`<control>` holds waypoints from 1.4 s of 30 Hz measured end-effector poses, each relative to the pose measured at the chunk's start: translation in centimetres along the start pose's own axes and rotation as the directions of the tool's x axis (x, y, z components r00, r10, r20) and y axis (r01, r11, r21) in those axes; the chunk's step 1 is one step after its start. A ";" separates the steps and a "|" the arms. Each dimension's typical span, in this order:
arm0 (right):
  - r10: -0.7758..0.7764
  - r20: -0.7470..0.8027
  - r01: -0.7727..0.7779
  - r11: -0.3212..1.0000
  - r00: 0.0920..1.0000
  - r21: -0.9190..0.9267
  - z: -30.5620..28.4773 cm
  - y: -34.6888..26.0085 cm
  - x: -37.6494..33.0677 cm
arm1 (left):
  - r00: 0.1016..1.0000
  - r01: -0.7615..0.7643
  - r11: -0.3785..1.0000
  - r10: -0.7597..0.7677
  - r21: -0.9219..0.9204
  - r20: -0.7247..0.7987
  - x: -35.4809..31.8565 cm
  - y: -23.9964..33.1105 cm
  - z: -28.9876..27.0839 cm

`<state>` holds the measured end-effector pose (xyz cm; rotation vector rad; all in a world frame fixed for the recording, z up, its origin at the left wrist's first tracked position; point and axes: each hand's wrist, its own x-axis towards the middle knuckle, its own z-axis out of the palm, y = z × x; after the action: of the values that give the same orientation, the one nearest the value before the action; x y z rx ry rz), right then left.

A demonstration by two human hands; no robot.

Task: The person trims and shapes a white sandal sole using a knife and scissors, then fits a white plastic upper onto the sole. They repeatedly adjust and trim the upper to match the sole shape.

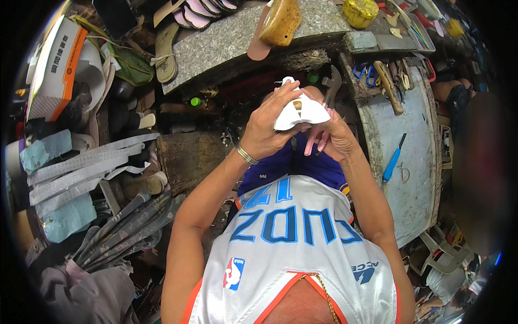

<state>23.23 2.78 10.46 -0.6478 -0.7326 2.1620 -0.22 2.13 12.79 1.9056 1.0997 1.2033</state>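
In front of my lap a white shoe upper (302, 113) is held up, with a small tan patch, perhaps a last inside, showing through its opening. My left hand (267, 119) is closed around its left side, fingers over the top. At its right edge my right hand (341, 135) is closed on what look like metal pincers (332, 85). Their curved head sticks out above the hand, and pink handles (311, 143) show below. The right fingertips are partly hidden behind the upper.
A stone slab (216, 48) ahead bears a wooden shoe last (283, 24) and a yellow tin (360, 12). On the right, a worn board (410, 183) carries a blue-handled awl-like tool (394, 162), a hammer (388, 86) and blue-handled scissors (367, 74). An orange-white box (56, 70) stands left.
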 end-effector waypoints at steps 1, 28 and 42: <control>-0.014 0.007 0.014 1.000 1.000 0.015 -0.1 -0.1 0.1 | 1.000 -0.018 1.000 0.018 0.014 0.017 0.4 0.0 0.0; -0.413 -0.074 0.050 0.281 0.908 -0.958 6.9 3.3 5.2 | 0.720 0.145 0.485 -0.650 -0.862 -0.245 -6.4 -6.3 1.5; -0.295 0.216 0.176 -0.156 0.931 -0.972 5.3 6.2 4.8 | 0.714 0.408 0.698 -0.645 -0.588 -0.271 -7.2 -7.1 1.8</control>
<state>13.96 1.55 9.00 -1.1692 -2.3216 0.7133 -2.52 -1.10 3.29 0.8093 1.3157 1.4271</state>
